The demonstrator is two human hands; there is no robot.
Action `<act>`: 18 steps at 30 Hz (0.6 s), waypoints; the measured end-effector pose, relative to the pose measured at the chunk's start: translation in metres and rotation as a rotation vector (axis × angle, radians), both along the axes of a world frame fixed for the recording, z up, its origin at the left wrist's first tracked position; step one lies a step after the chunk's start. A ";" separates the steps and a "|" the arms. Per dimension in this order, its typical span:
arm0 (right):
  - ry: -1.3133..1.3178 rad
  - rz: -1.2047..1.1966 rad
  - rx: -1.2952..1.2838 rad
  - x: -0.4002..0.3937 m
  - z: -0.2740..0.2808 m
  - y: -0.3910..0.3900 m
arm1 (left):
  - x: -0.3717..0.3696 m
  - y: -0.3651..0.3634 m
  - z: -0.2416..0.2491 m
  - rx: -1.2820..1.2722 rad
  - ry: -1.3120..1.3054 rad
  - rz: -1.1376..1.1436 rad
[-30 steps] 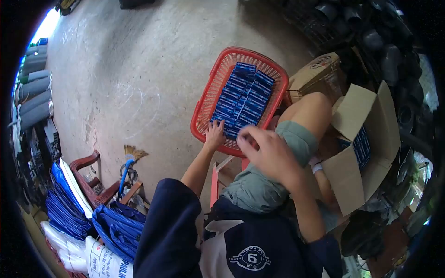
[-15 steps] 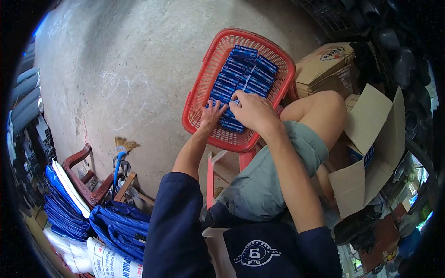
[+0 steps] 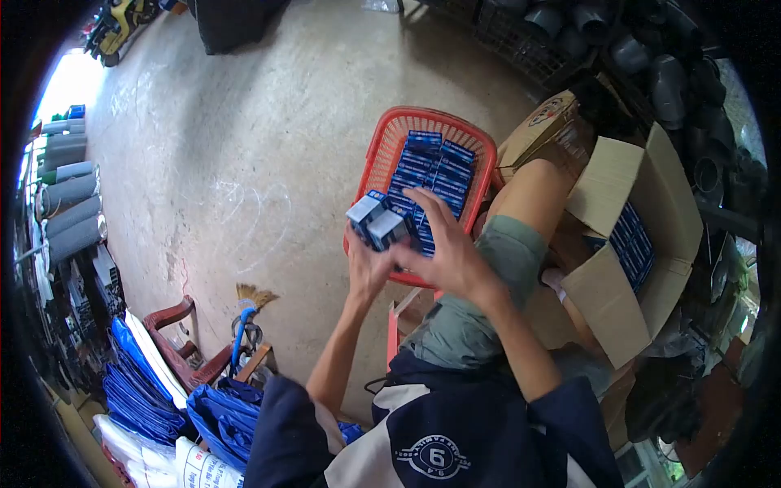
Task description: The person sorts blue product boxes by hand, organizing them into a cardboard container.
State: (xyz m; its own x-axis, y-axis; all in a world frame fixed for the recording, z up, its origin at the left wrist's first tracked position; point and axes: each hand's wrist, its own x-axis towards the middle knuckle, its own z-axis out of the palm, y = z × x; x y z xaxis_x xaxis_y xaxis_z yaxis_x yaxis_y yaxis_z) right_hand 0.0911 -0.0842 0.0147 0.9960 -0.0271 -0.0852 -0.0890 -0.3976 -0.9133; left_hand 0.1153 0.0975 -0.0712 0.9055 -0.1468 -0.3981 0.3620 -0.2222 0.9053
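Both hands lift a small stack of blue boxes (image 3: 377, 220) above the near edge of the red basket (image 3: 376, 154). The left hand (image 3: 364, 264) cups them from below, its grip closed on them; the right hand (image 3: 443, 248) steadies their side. This looks like a rearranging step; next calls for finding a free gap among the packed rows.

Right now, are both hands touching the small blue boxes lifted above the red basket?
Touching. The head view shows the left hand and right hand both gripping the blue boxes, held up in front of the red basket.
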 end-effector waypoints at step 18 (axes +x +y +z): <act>-0.016 -0.778 1.041 -0.259 0.102 -0.024 | -0.141 -0.076 0.245 -0.168 0.196 -0.917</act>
